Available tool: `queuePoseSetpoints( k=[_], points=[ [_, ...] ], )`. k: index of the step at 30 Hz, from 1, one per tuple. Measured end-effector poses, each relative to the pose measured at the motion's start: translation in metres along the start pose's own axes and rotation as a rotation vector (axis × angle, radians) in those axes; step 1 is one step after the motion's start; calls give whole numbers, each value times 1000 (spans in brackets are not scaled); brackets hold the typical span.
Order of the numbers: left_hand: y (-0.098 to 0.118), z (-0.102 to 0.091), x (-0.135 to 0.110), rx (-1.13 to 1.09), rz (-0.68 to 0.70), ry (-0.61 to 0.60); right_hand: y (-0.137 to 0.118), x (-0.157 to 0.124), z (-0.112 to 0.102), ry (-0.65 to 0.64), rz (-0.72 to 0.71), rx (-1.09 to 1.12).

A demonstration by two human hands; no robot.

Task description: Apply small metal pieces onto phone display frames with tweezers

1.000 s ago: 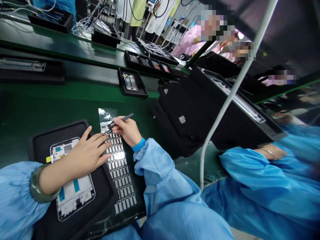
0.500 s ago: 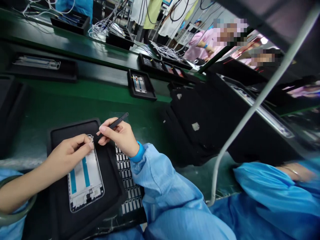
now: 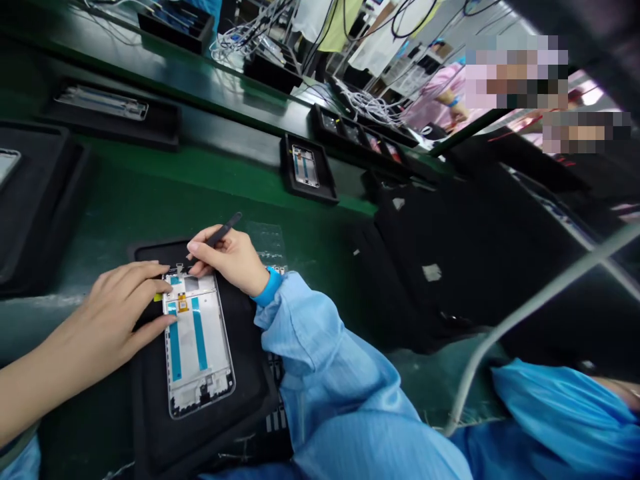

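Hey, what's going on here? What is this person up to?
At a green workbench, a person in a blue smock is working on a phone frame lying on a black tray. Their right hand pinches black tweezers, the tips just above the frame's top end. The fingers of their left hand rest on the frame's side. More trays stand farther along the bench.

View: one head-worn camera, looking from above the person's hands
Facing: forward and down, rolled so the far green workbench (image 3: 200, 87) slants down toward the right
Nearness: close above the left hand (image 3: 103, 320) and right hand (image 3: 227, 260); a pink-sleeved co-worker (image 3: 435, 100) sits far right
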State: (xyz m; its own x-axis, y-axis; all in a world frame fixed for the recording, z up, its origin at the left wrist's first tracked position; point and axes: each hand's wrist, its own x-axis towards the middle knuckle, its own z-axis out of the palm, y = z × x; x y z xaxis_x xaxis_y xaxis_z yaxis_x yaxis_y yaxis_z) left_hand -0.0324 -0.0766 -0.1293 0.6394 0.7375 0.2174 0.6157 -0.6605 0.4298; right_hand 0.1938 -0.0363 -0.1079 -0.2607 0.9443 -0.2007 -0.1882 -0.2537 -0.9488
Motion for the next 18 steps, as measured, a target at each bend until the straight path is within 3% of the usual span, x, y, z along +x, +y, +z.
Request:
queuePoseSetpoints(
  k=[18],
  points=[
    [8,0,0,94,56,6,6,-2,0,-3,-25,-161]
  ],
)
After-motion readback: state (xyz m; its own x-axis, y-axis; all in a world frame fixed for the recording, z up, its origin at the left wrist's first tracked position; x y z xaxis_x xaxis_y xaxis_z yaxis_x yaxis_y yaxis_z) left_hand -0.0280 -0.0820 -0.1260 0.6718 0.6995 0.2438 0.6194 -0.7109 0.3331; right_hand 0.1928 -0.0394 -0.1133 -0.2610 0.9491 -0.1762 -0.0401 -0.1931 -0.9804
